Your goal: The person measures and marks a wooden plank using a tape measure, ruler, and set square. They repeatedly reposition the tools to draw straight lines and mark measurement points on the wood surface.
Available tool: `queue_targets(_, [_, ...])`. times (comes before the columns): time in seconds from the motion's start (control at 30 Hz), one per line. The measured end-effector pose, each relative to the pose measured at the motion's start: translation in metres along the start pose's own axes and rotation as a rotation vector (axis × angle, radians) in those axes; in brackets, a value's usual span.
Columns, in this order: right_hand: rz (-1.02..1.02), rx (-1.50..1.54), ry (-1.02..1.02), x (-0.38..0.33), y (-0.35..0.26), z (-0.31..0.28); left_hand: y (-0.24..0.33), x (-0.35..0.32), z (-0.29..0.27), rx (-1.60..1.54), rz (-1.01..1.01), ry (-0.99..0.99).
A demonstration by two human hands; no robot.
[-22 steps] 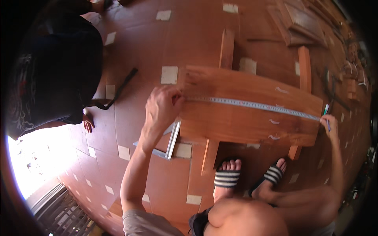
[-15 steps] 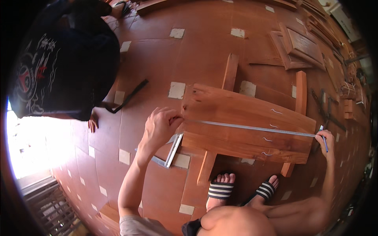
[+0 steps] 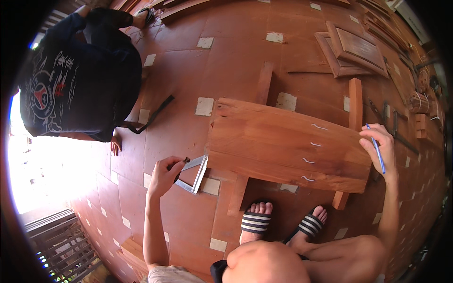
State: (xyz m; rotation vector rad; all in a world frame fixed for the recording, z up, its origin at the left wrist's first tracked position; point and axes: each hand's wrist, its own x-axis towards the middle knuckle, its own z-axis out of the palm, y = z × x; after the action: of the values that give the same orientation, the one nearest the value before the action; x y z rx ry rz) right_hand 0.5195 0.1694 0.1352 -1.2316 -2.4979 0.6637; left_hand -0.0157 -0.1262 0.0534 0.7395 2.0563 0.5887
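A wooden panel (image 3: 283,146) of joined boards, with several white curved marks, lies across two wooden beams (image 3: 356,104) in front of my feet. My left hand (image 3: 166,177) is closed, off the panel's left end, around a small dark tape measure mostly hidden by the fingers. Beside that hand, a metal square (image 3: 200,177) lies by the panel's left edge. At the panel's far right corner is my right hand (image 3: 381,144), with a blue pen (image 3: 377,150) held in its bent fingers. Its fingertips are at the panel's edge; whether they touch it I cannot tell.
A person in a dark shirt (image 3: 85,80) crouches at the left, one hand (image 3: 115,145) low near the floor. Framed wood panels (image 3: 356,49) lie at the far right. Clamps (image 3: 396,122) and wood blocks (image 3: 420,126) are at the right. A slatted grate (image 3: 63,240) stands lower left.
The tape blade stretched along the panel is gone from it. My left hand has drawn back toward me, off the panel's end. My right hand has moved up to the far corner, still with the pen.
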Motion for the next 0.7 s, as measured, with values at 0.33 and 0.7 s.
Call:
queue_targets(0.33, [0.255, 0.272, -0.089, 0.001, 0.052, -0.016, 0.114, -0.006, 0.028, -0.067, -0.163, -0.276])
queue_targets(0.7, [1.104, 0.714, -0.026, -0.212, -0.015, -0.152, 0.199, -0.174, -0.003, 0.729, -0.266, -0.431])
